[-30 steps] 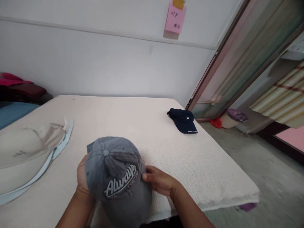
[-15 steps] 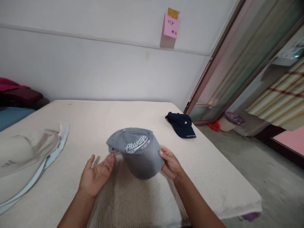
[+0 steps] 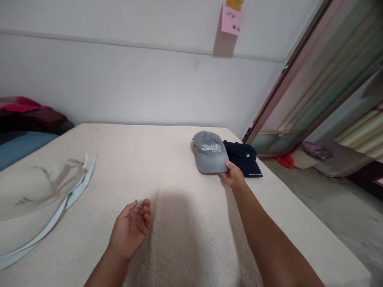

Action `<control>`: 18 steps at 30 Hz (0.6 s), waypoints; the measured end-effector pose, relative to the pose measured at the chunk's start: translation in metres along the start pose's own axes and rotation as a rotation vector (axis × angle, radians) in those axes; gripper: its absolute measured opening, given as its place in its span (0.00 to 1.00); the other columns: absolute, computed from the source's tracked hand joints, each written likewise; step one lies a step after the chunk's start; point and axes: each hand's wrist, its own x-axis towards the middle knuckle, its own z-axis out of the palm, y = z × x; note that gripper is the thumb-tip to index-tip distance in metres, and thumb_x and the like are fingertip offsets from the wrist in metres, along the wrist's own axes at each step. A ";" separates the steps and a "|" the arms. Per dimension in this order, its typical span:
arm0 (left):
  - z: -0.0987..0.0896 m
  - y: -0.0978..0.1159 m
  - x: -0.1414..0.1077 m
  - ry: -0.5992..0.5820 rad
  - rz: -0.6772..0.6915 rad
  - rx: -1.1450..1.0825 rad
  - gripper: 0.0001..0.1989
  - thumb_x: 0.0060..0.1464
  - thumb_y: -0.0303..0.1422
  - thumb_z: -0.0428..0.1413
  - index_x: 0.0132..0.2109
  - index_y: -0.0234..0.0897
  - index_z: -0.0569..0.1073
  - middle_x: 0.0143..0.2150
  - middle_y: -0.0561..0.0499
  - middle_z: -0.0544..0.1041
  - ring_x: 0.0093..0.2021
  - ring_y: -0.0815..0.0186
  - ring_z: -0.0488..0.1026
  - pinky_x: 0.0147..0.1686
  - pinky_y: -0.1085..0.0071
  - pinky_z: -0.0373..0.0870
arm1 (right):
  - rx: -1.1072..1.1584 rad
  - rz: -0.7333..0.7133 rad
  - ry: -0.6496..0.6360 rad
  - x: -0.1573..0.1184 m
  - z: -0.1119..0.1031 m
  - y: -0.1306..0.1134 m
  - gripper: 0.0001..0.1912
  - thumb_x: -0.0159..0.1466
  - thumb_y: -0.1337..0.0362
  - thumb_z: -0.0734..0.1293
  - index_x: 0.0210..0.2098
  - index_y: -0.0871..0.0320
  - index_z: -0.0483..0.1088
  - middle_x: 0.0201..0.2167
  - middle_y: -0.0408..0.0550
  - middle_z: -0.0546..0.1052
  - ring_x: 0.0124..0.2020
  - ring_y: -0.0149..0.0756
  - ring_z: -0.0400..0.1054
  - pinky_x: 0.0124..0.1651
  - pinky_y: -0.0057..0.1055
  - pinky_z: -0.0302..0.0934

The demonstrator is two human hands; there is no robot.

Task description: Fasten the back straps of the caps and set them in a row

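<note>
A grey baseball cap (image 3: pixel 210 153) with white lettering is at the far right of the cloth-covered table (image 3: pixel 134 159). My right hand (image 3: pixel 232 174) pinches the right edge of its brim, thumb on top. Close by on the right is a navy baseball cap (image 3: pixel 241 156) with a small white mark, partly hidden behind the grey cap and my hand. My left hand (image 3: pixel 133 229) hovers over the near part of the table, palm up, fingers loosely curled and apart from the thumb, holding nothing.
Overlapping pale sun hats (image 3: pixel 32 195), one with light blue trim, lie at the left. Dark red and pink items (image 3: pixel 26 111) sit beyond the table's left edge. A pink note (image 3: pixel 232 20) is taped to the back wall. A bin (image 3: pixel 308 155) stands on the floor at right.
My right hand has carried the grey cap away and to the right, beside the navy cap. My left hand no longer is near the cap. The view has shifted slightly.
</note>
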 end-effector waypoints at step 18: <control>-0.051 0.078 -0.033 0.270 0.584 -0.215 0.10 0.53 0.19 0.44 0.27 0.33 0.64 0.20 0.55 0.67 0.15 0.78 0.63 0.14 0.83 0.58 | -0.745 -0.120 0.160 -0.151 -0.003 0.054 0.13 0.52 0.65 0.65 0.38 0.58 0.71 0.18 0.40 0.69 0.19 0.30 0.61 0.22 0.27 0.58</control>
